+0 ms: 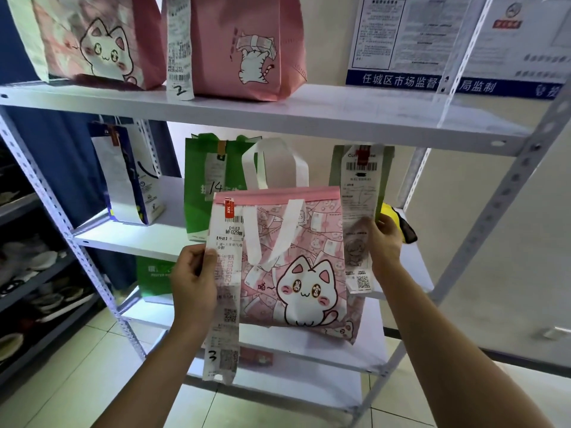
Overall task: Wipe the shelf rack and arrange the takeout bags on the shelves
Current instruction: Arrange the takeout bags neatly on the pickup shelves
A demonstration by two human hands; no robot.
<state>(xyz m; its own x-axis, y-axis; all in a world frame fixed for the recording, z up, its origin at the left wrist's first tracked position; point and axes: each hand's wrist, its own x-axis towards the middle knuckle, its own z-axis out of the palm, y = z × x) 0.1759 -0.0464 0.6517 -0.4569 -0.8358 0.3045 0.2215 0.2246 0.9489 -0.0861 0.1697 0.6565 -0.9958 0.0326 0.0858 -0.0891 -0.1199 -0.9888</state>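
Partly receipt-covered, pink cat bag (296,257) between gripping left hand (193,278), right hand (384,242) fingers.

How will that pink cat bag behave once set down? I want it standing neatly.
The pink cat bag looks like soft fabric: its white handles droop, so it probably sags. Both hands, left and right, hold its sides. The long receipt will likely dangle.

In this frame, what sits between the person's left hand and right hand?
In the head view, the pink cat bag spans the gap between the left hand and right hand, with its receipt under the left fingers.
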